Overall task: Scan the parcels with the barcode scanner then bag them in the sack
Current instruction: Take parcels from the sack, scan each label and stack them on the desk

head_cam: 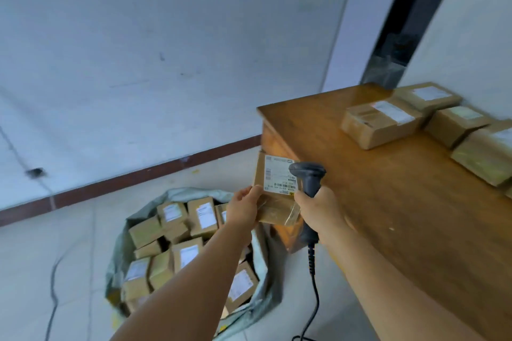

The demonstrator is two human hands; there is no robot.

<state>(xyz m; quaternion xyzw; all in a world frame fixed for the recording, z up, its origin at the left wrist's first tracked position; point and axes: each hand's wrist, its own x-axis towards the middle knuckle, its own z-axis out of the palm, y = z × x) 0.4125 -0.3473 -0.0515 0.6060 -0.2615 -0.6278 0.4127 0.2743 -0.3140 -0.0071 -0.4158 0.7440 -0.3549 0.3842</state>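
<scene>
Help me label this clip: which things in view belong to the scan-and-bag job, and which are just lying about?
Job: held parcel in left hand; barcode scanner in right hand; sack of parcels; unbagged parcels on table.
Lying about: floor cable; dark wall fitting.

The left hand grips a brown parcel by its left edge, label facing up. The right hand holds a dark scanner by the handle, its head just over the label's right side. Below left, an open sack on the floor holds many parcels. On the right, a wooden table carries four more boxes along its far edge.
</scene>
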